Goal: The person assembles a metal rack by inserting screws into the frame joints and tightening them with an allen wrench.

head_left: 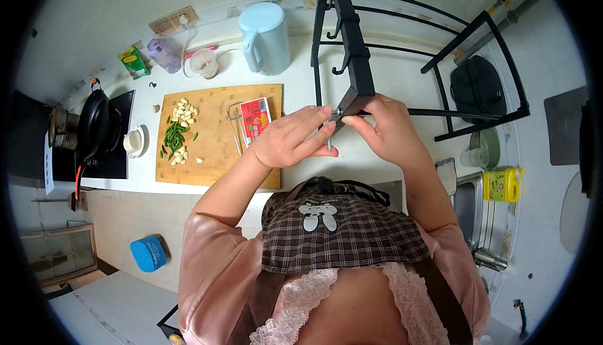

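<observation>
A black metal rack with hooks along one bar stands on the white counter. My right hand grips the near end of that bar, thumb in front and fingers behind it. Close beside it, my left hand has its fingers bent around a thin silver rod, which looks like a hex key. The rod's upper end meets the bar near a small silver fitting, partly covered by my fingertips. A wooden cutting board lies left of my hands, with a red-labelled packet near my left wrist.
Garlic cloves and green chilies lie on the board. Behind stands a light-blue pitcher. A black pan sits on the stove at left. The sink and a yellow bottle are at right.
</observation>
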A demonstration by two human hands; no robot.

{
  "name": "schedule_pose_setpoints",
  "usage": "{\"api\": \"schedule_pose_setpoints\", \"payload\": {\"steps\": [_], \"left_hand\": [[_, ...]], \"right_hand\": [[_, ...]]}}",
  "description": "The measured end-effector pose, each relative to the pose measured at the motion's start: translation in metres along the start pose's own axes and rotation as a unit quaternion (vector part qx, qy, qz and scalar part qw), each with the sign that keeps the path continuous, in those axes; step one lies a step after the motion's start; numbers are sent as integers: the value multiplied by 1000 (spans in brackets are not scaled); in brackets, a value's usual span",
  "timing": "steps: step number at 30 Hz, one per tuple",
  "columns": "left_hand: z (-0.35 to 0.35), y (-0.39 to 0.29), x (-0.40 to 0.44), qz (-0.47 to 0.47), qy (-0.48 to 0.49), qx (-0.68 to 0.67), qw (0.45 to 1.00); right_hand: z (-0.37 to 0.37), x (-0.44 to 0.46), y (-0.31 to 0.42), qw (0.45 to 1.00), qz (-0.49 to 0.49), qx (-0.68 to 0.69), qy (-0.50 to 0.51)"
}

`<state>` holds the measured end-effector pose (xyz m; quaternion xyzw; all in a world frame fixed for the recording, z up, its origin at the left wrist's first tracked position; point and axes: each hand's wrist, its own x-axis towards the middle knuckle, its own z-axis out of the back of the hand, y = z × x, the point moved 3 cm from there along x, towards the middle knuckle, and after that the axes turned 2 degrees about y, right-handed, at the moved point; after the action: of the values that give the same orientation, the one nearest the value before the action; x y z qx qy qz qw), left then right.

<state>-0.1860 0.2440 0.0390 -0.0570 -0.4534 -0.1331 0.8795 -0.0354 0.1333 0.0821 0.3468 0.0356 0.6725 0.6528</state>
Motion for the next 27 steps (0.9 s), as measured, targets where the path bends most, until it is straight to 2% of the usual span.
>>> {"api": "schedule_pose_setpoints", "payload": {"steps": [7,9,10,12,13,15,21,25,27], "left_hand": [[7,5,10,-71,11,46,996],[9,7,13,-93,16,65,993],[8,8,14,-116,15,92,989],[6,10,15,-140,15,116,983],[4,11,15,-155,10,120,981],[3,11,15,-172,6,123,977],[-1,11,12,-183,1,151,972],[-1,14,15,-197,-6,131,972],[-2,16,17,-209,-9,132,969]], "right_hand": [[4,2,9,999,-11,-28,-10],[8,3,19,989,74,-110,-70],[9,3,18,989,74,-111,-70],[6,5,10,998,-56,-26,14],[8,9,10,998,-58,-27,11],[9,18,8,994,-80,18,76],[9,17,5,987,-87,107,83],[8,17,5,982,-109,124,96],[8,18,6,987,-84,102,90]]}}
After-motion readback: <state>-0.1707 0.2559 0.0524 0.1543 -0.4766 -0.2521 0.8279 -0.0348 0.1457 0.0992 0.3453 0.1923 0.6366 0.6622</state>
